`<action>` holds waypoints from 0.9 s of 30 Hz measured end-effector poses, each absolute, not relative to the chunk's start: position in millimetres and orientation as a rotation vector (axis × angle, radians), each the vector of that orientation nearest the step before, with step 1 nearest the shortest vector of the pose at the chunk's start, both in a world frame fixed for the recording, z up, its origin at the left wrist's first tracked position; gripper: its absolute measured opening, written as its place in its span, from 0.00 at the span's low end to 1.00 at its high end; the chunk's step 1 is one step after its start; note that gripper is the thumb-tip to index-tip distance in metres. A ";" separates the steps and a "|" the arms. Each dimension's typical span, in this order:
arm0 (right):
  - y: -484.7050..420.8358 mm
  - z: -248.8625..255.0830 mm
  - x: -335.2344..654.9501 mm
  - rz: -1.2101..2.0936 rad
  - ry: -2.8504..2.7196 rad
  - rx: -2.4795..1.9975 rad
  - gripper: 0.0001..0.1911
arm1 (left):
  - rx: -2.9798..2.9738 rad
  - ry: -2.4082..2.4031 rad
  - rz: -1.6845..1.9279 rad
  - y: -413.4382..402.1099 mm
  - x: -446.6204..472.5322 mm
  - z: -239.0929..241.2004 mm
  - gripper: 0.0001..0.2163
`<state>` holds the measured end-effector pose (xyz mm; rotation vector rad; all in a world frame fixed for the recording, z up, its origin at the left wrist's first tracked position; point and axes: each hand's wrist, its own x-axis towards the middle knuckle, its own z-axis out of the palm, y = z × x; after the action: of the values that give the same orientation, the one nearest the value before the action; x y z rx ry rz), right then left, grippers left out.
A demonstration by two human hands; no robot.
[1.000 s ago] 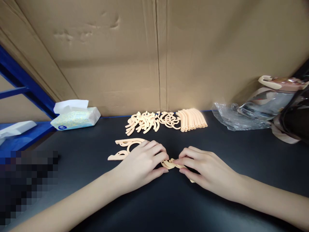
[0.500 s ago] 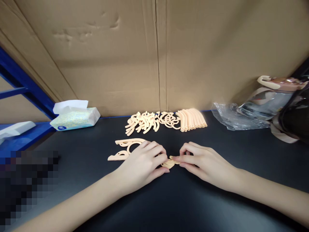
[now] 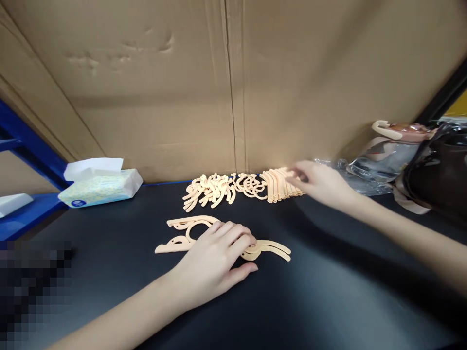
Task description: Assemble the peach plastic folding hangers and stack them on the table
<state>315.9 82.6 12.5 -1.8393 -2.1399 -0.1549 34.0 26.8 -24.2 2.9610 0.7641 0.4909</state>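
Observation:
My left hand [image 3: 219, 255] is closed over a peach plastic folding hanger, pressing it to the table; my palm hides its middle. On the left the hanger's flat arms and ring [image 3: 189, 233] stick out, and to the right of my fingers two slim curved pieces [image 3: 275, 247] extend from a rounded joint. Whether all these parts are joined is hidden under my hand. My right hand [image 3: 317, 181] is at the right end of a neat row of curved hanger arms [image 3: 279, 187], thumb and forefinger apart and slightly blurred, with nothing visibly held.
Loose curved pieces [image 3: 211, 189] and a heap of hook-shaped pieces [image 3: 251, 184] lie left of the row. A tissue pack [image 3: 102, 187] is at the back left. At the right are clear plastic wrap [image 3: 372, 184], a bottle [image 3: 386, 150] and a dark bag [image 3: 434, 170]. Cardboard [image 3: 153, 97] stands behind.
My right hand has left the hanger's right side and moved up and back to the row of arms. Two slim curved pieces now show there. My left hand stays on the hanger.

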 end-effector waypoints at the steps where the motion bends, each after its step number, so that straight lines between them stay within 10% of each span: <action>1: 94.4 15.6 321.1 -0.224 -2.115 -1.988 0.17 | 2.962 0.749 0.526 25.6 34.3 -24.0 0.10; 7: 142.5 12.7 336.0 -0.110 -2.015 -2.328 0.30 | 3.045 0.597 0.654 15.6 37.9 -21.4 0.08; 27: 159.9 -5.6 349.6 0.376 -1.887 -2.223 0.26 | 3.017 0.563 0.679 14.6 40.9 -26.0 0.07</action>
<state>349.6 159.9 -5.6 -2.2228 -1.8871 0.3760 40.9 14.6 -26.0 3.0169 0.5633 0.6792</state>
